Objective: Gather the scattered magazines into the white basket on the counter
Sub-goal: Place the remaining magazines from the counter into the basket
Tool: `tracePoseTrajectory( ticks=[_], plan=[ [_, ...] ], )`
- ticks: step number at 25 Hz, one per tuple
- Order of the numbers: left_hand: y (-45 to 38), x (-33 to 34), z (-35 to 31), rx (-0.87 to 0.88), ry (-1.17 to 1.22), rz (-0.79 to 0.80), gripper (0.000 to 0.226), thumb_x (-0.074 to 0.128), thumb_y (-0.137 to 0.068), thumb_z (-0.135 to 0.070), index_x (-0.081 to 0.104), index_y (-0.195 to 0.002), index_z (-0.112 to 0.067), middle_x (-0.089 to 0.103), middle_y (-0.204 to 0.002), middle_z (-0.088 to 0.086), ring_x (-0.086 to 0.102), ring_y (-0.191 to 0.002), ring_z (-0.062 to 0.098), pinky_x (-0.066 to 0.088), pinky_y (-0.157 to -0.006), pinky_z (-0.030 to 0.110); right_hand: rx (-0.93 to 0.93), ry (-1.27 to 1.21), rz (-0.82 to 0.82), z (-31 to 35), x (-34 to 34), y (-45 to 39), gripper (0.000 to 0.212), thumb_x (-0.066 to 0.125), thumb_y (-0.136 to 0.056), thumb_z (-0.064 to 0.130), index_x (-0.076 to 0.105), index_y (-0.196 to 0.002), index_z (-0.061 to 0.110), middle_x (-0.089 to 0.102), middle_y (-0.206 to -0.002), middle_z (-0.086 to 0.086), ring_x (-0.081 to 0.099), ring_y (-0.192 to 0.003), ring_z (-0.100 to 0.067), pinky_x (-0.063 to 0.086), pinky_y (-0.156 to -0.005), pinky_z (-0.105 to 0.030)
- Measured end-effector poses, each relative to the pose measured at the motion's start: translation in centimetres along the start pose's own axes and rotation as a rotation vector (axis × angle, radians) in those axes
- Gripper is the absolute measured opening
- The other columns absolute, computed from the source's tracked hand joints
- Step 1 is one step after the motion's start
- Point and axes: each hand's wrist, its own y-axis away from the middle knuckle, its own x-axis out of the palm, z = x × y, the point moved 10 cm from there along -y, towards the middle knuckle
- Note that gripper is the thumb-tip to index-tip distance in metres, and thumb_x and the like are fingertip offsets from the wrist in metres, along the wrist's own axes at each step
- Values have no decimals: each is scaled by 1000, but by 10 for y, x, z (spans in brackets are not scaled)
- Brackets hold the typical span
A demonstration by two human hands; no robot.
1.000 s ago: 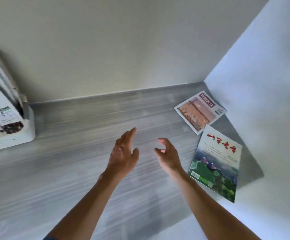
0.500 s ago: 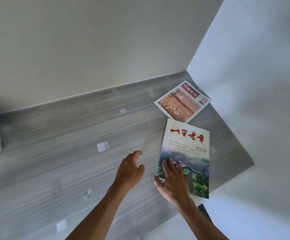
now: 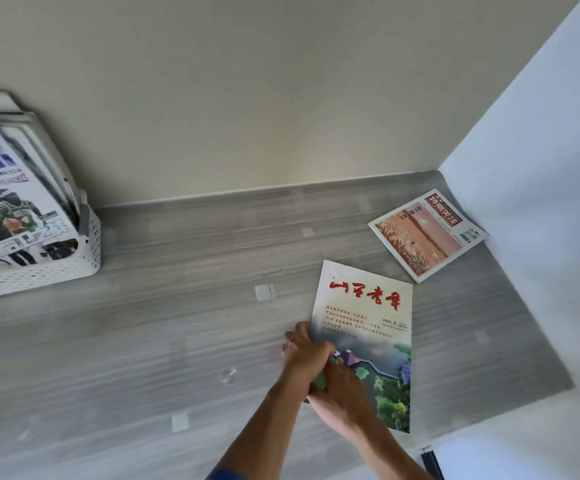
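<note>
Magazine [image 3: 364, 327] w/ red title points away; both hands on its near left edge, left hand [image 3: 304, 351] & right hand [image 3: 342, 393], grip hidden.

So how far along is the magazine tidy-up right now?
Partly done. The white basket already holds several magazines. In hand: the left hand and right hand are on the red-titled magazine, which lies on the counter. Left: that one and the orange-cover magazine by the corner.
</note>
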Motion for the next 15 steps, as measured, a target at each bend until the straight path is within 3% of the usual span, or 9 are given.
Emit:
tracePoseTrajectory(
  ticks=[3, 5, 6, 8, 11, 13, 15],
  plan=[
    [13, 1, -6, 166, -165, -158, 50, 57, -85, -30, 40, -132, -24, 42, -130, 1, 35, -114, 17, 37, -94, 31, -19, -113, -53, -16, -15, 3, 31, 62, -84, 23, 65, -114, 27, 73, -109, 3, 67, -90, -10, 55, -76, -26],
    [15, 1, -2, 214, -205, -183, 55, 54, -90, -33, 36, -141, -22, 45, -137, 0, 39, -120, 18, 36, -102, 34, 1, -141, -205, -36, -39, -2, 25, 62, -87, 13, 66, -106, 29, 71, -114, 3, 65, -96, -11, 54, -78, -25],
    [13, 2, 1, 220, -216, -184, 56, 54, -91, -33, 35, -143, -23, 46, -139, -1, 41, -124, 18, 37, -105, 36, 67, -20, -308, -51, -53, -3, 26, 63, -87, 16, 62, -110, 27, 65, -123, 0, 62, -106, -17, 53, -84, -31],
    [14, 0, 5, 226, -210, -205, 57, 55, -91, -31, 33, -143, -25, 49, -139, -2, 45, -124, 19, 40, -107, 39, 315, 220, -402, -82, -69, -1, 52, 63, -85, 41, 44, -129, 21, 43, -142, -8, 46, -125, -30, 46, -95, -47],
    [16, 7, -3, 228, -217, -236, 66, 56, -87, -27, 28, -146, -25, 49, -141, 0, 46, -124, 22, 38, -107, 42, 488, 129, -387, -111, -76, 1, 74, 60, -80, 62, 35, -133, 17, 39, -137, -13, 44, -119, -35, 46, -90, -48],
    [10, 0, 0, 139, -139, -264, 70, 59, -83, -23, 27, -145, -22, 56, -128, 1, 53, -114, 25, 45, -98, 42, 493, 97, -380, -117, -81, -3, 67, 61, -81, 58, 41, -129, 16, 45, -128, -14, 48, -112, -34, 49, -82, -41],
    [4, -14, 4, 15, 20, -269, 52, 57, -85, -19, 43, -135, -17, 65, -99, -2, 63, -82, 16, 56, -71, 32, 471, 92, -356, -114, -83, -8, 54, 62, -84, 52, 46, -123, 17, 49, -121, -12, 55, -102, -31, 52, -76, -35]
  ],
)
